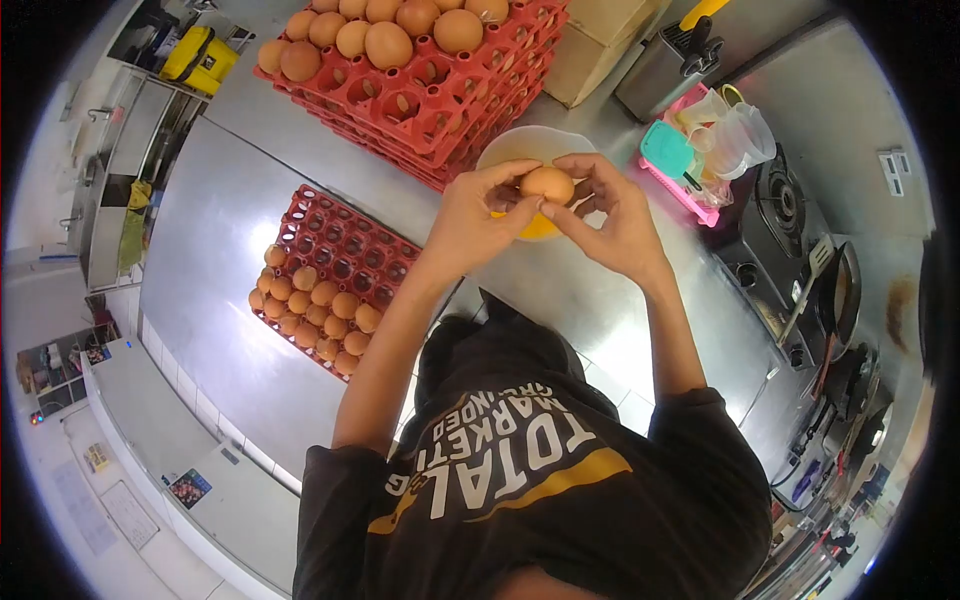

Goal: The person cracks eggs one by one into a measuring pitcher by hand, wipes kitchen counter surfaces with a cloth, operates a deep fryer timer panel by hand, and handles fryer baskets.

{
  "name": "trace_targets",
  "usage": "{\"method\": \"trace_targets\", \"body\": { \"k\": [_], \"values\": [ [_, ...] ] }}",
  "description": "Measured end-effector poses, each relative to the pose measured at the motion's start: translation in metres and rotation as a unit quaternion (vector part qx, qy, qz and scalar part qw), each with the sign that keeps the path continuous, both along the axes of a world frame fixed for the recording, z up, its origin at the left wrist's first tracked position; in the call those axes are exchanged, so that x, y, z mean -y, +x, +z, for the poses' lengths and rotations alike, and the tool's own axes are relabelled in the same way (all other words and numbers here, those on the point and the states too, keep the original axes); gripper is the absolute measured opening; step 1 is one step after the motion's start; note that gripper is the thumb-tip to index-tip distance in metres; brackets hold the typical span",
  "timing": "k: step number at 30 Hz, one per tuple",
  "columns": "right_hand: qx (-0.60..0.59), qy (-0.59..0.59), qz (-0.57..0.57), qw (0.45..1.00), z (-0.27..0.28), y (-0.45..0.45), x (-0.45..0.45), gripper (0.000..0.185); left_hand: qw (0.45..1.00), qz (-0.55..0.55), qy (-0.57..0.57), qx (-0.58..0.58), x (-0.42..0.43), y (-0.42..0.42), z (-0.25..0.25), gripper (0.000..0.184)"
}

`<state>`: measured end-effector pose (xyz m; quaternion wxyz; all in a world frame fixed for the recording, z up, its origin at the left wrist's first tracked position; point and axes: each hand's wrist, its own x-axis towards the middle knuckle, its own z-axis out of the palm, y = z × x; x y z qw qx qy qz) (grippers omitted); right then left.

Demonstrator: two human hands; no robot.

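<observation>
Between the fingertips of my left hand point(485, 215) and my right hand point(615, 220) is a brown egg point(547, 185). Both thumbs press against its near side, and the fingers curl round its ends. Under the egg stands a pale, translucent bowl point(510, 145), partly covered by my hands. Yellow liquid egg point(540, 228) shows inside it. To the left, a red egg tray point(335, 225) lies on the steel counter, its nearer part filled with several brown eggs point(322, 293) and its farther cups bare.
A tall stack of red trays point(430, 130) with brown eggs on top stands behind the bowl. A cardboard box point(600, 45), a knife block point(665, 75) and a pink basket of plastic containers point(708, 215) are behind and to the right. A gas stove point(775, 280) stands at the right.
</observation>
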<state>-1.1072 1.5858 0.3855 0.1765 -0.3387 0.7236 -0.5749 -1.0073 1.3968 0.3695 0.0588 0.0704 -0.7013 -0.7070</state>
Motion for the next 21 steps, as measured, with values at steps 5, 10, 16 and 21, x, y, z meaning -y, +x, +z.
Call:
{"method": "trace_targets", "body": {
  "k": [5, 10, 16, 21],
  "values": [
    [-0.086, 0.043, -0.017, 0.995, 0.012, 0.001, -0.001, 0.042, 0.998, 0.01, 0.066, 0.012, 0.003, 0.0, 0.0, 0.041],
    [-0.112, 0.035, -0.028, 0.993, 0.017, 0.004, 0.003, 0.039, 1.0, 0.004, -0.011, 0.028, 0.002, -0.003, 0.002, 0.042],
    [-0.12, 0.029, -0.043, 0.991, 0.01, 0.004, 0.005, 0.042, 0.988, 0.07, -0.137, -0.017, -0.013, -0.004, 0.008, 0.043],
    [-0.127, 0.016, -0.048, 0.991, 0.002, 0.003, 0.004, 0.042, 0.978, 0.084, -0.19, -0.036, -0.014, -0.006, 0.008, 0.043]
  ]
}}
